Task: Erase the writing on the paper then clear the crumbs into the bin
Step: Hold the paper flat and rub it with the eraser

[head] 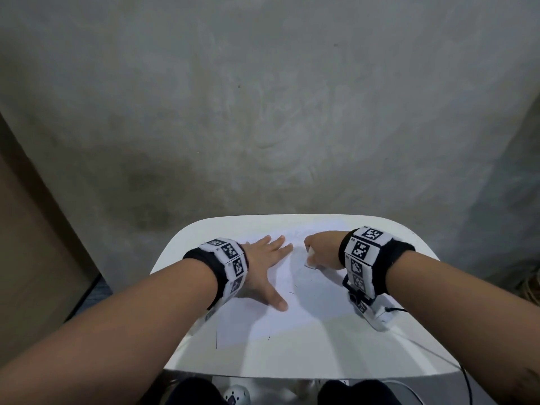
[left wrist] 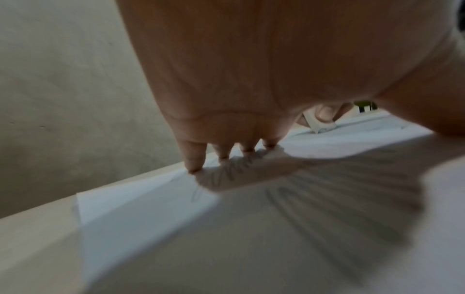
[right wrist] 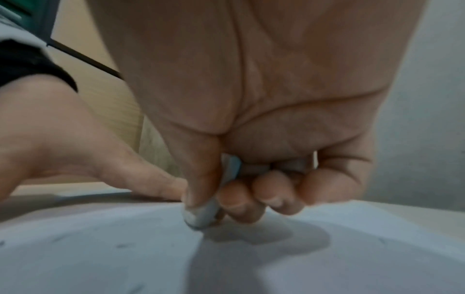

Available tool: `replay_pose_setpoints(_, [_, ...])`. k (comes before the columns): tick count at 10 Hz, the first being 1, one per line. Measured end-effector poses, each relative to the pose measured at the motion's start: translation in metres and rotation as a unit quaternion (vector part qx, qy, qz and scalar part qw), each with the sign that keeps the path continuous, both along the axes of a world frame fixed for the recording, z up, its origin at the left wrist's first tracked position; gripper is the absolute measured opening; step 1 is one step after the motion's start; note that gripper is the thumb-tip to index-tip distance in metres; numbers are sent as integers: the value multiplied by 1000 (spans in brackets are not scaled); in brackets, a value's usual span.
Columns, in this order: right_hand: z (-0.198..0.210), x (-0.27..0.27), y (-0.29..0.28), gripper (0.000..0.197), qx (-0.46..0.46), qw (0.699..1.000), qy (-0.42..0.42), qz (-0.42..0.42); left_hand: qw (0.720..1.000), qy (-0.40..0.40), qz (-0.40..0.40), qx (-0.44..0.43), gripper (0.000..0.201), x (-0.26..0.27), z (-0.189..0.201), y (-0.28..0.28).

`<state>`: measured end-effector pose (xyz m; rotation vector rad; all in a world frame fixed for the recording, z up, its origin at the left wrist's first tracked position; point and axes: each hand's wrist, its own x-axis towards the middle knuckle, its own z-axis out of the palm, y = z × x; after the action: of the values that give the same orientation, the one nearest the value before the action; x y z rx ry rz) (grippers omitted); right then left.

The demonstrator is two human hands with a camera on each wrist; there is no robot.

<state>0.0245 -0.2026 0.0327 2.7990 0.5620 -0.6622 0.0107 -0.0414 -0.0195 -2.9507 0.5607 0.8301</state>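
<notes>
A white sheet of paper (head: 295,302) lies on a small white table (head: 321,358). My left hand (head: 264,267) presses flat on the sheet's left part, fingers spread and straight (left wrist: 193,157). My right hand (head: 318,251) pinches a white eraser (head: 310,260) between thumb and curled fingers, its worn tip (right wrist: 201,216) touching the paper (right wrist: 125,248). Faint pencil marks and small dark crumbs (right wrist: 123,246) dot the sheet. No bin shows in any view.
A grey concrete wall (head: 263,112) stands right behind the table. A brown board (head: 35,229) leans at the left. A thin black cable (head: 464,372) trails off the table's right front edge. My knees (head: 365,393) sit below the near edge.
</notes>
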Motion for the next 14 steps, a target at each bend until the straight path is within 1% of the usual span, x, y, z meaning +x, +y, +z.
replay_pose_setpoints(1, [-1,-15,13,30,-47,998,-8,40,1000,-1,1,-5,127,-3,2,1])
replay_pose_setpoints(2, [-7,-25,19,40,-23,996,10,87,1000,-4,1,-7,128,-2,1,-1])
replay_pose_setpoints(3, [2,-15,11,34,-30,999,-10,45,1000,-4,-1,4,127,-3,1,0])
replay_pose_setpoints(4, [3,-27,21,45,-69,992,-14,101,1000,-6,6,-6,128,-3,2,-2])
replay_pose_setpoints(5, [-2,-27,24,45,-38,992,29,119,1000,-6,7,-8,127,-3,3,-3])
replay_pose_setpoints(6, [0,-19,18,37,-5,997,-15,76,1000,-4,3,-3,128,-4,4,-2])
replay_pose_setpoints(7, [-2,-34,24,39,13,993,-17,116,1000,-5,12,-22,126,-7,7,-3])
replay_pose_setpoints(8, [1,-20,23,43,-41,994,-16,103,1000,-1,3,-6,128,-4,4,-1])
replay_pose_setpoints(9, [-3,-16,25,43,-61,993,-35,93,1000,-4,9,-6,128,-5,4,-3])
replay_pose_setpoints(10, [-11,-26,28,45,3,991,7,130,1000,-8,21,-18,126,-9,8,-6])
replay_pose_setpoints(11, [-8,-10,24,40,-20,996,-33,80,1000,-3,5,-6,127,-8,8,-5])
replay_pose_setpoints(12, [-11,-19,32,37,6,994,-45,103,998,-6,36,-46,129,-9,5,-5])
replay_pose_setpoints(13, [-13,-17,29,41,7,994,-18,109,998,-3,35,-44,130,-7,4,-4])
replay_pose_setpoints(14, [-7,-7,20,36,-3,996,-67,67,1000,-1,12,-20,129,-7,6,-5])
